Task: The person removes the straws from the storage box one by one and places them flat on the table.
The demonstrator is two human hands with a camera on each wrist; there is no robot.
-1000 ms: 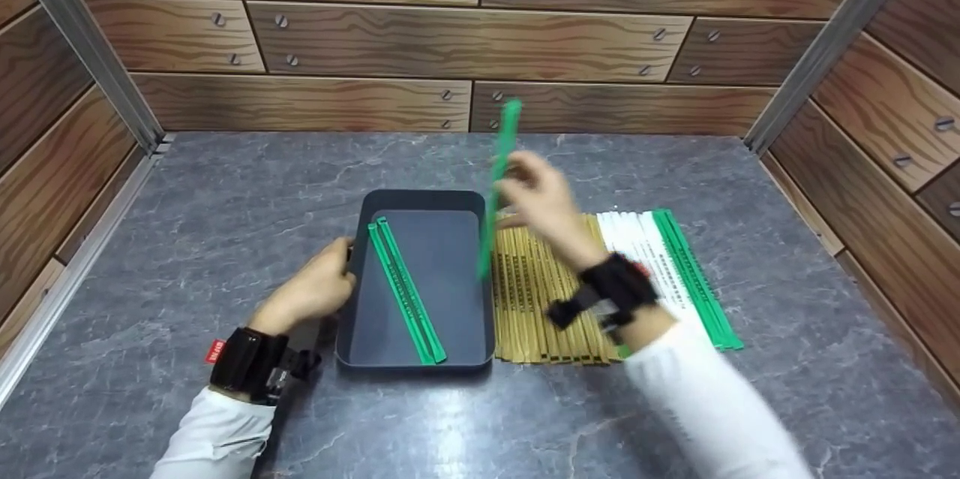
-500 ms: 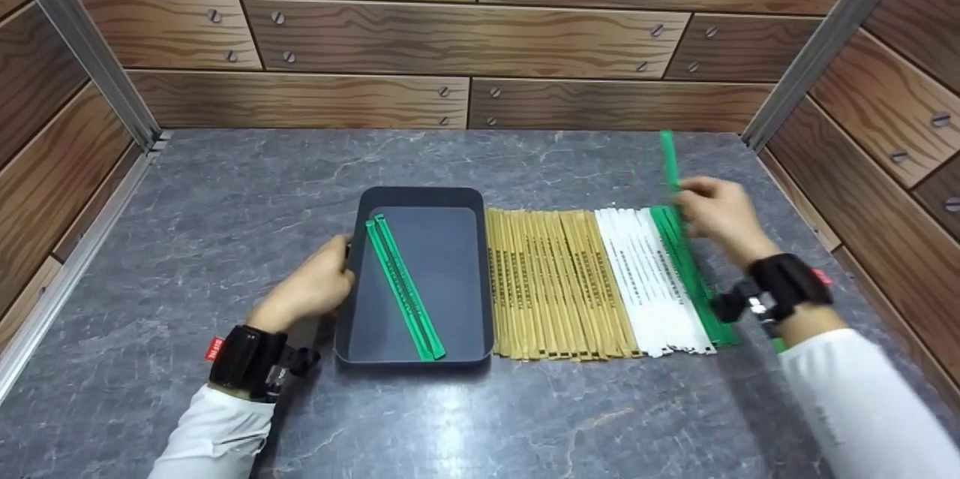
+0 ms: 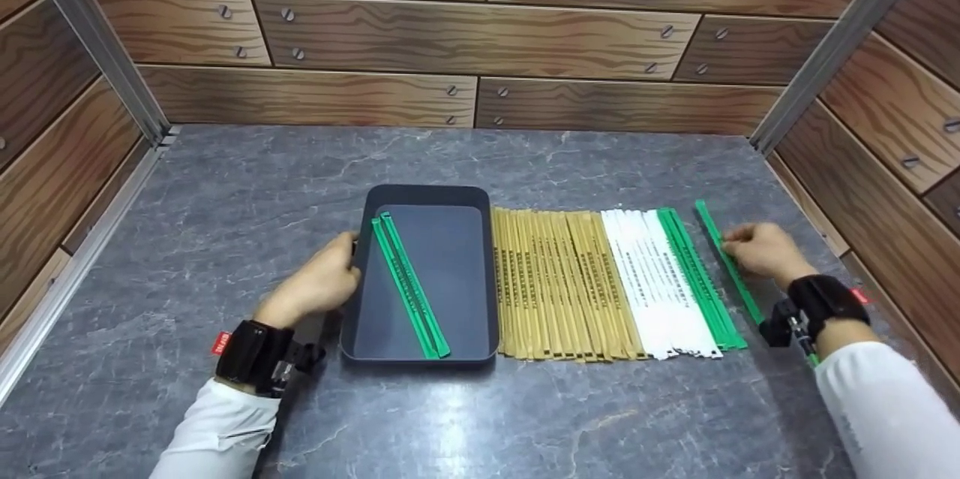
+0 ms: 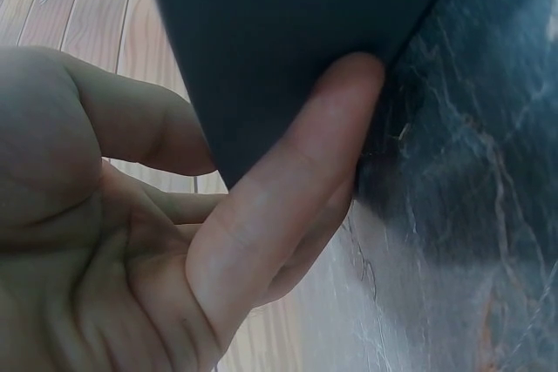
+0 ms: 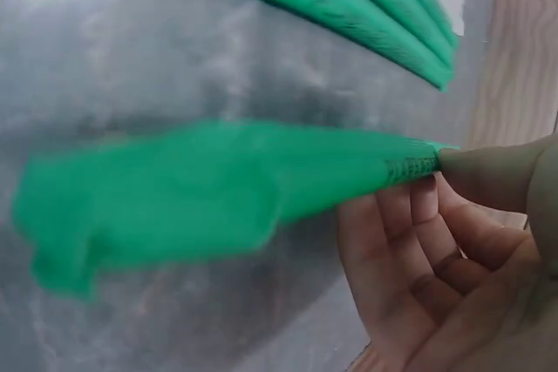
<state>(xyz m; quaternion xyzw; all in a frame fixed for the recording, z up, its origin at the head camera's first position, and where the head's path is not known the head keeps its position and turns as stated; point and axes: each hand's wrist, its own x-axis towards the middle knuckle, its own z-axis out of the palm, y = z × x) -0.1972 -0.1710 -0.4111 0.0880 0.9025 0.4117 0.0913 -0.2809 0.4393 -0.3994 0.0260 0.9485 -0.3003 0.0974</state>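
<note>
In the head view, my right hand (image 3: 769, 250) pinches a long, thin green packet (image 3: 739, 284), like a wrapped straw, at the far right. Close up in the right wrist view, thumb and fingers hold this printed packet (image 5: 331, 167) partway along, its flat end toward the camera. My left hand (image 3: 319, 280) grips the left wall of a dark grey tray (image 3: 420, 196); the left wrist view shows fingers on both sides of the tray wall (image 4: 261, 50). Two green packets (image 3: 405, 280) lie slanted side by side inside the tray.
Right of the tray is a tight row of gold packets (image 3: 559, 284), followed by white packets (image 3: 660, 284) and a few green packets (image 3: 701, 280). The marbled grey tabletop (image 3: 585, 426) is bounded by wood-patterned walls (image 3: 480, 36) at the back and sides.
My right hand has carried its green packet from beside the tray, over the row, to the right of the row, and lowered it. The left hand stays on the tray.
</note>
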